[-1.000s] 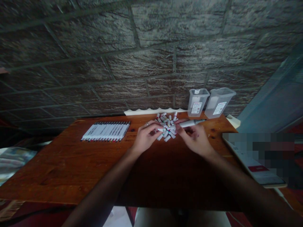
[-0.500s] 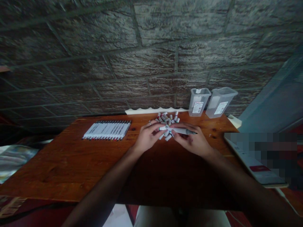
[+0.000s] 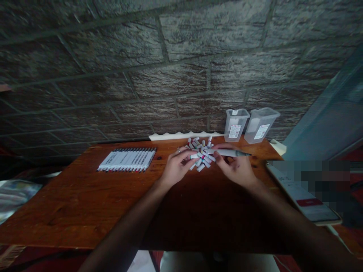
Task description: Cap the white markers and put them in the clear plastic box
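Between the thumb and fingers of my left hand (image 3: 176, 165) is a white marker cap (image 3: 194, 156) with a green edge. My right hand (image 3: 237, 168) grips a white marker (image 3: 228, 152), its dark tip pointing right and its other end towards the cap. Cap and marker are apart. Under and behind both hands lies a loose pile of white marker caps (image 3: 203, 164) with coloured ends. To the left, a row of white markers (image 3: 126, 159) lies side by side on the wooden table (image 3: 93, 204).
Two clear plastic containers (image 3: 236, 126) with labels stand at the back right, against the brick wall (image 3: 136, 68). A white wavy-edged strip (image 3: 184, 135) runs along the table's back edge. A flat, light-coloured device (image 3: 306, 196), partly pixelated, lies at the right.
The marker in my right hand has moved right, away from the cap in my left hand, and a gap now shows between them. The view has shifted slightly.
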A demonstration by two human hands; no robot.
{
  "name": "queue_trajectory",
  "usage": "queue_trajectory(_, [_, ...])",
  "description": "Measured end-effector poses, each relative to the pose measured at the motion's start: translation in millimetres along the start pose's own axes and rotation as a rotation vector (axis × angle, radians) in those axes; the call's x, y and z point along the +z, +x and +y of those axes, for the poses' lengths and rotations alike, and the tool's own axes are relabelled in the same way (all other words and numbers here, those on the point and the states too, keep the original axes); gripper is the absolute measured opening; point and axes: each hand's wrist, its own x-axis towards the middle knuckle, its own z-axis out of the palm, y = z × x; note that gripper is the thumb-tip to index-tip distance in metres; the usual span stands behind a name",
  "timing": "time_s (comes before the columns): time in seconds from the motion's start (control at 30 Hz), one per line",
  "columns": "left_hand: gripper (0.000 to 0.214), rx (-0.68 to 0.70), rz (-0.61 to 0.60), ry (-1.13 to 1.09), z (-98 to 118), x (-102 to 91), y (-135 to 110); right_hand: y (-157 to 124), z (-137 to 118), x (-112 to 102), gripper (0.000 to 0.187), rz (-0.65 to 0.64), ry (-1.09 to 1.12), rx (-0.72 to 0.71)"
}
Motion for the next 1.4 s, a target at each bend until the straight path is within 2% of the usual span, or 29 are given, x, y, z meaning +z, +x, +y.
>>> queue_trajectory(0.23, [0.019,0.049,-0.036,0.004,-1,1.4,-1,-6,4,9,0.02,-0.12,0.081,0.032])
queue_trajectory(0.37, [0.017,0.054,-0.028,0.009,-1,2.8,-2,-2,4,5,0.021,-0.196,-0.044,-0.046])
queue_trajectory(0.47, [0.018,0.021,0.015,-0.014,0,2.3,-2,6,12,-8,0.019,-0.075,-0.226,-0.147])
queue_trajectory(0.57, [0.019,-0.024,0.059,-0.032,0,0.1,0,14,21,-21,0.019,0.07,-0.278,-0.176])
queue_trajectory(0.67, [0.018,-0.025,0.064,-0.022,1,-1.9,1,14,23,-20,0.019,0.109,-0.221,-0.126])
queue_trajectory(0.77, [0.018,-0.016,0.051,-0.02,-2,-2.3,1,9,18,-9,0.019,0.056,-0.117,-0.076])
queue_trajectory(0.9, [0.02,-0.003,0.013,-0.023,-7,-0.2,-1,2,15,3,0.022,0.027,0.069,0.101])
queue_trajectory(1.03, [0.02,-0.023,-0.015,-0.03,-7,2.1,-2,1,11,4,0.025,-0.028,0.198,0.248])
queue_trajectory(1.27, [0.02,-0.034,-0.01,-0.054,2,3.7,-2,-1,11,12,0.028,-0.16,0.266,0.31])
queue_trajectory(1.4, [0.022,-0.038,-0.021,-0.065,1,4.8,-3,-1,17,13,0.026,-0.145,0.29,0.326])
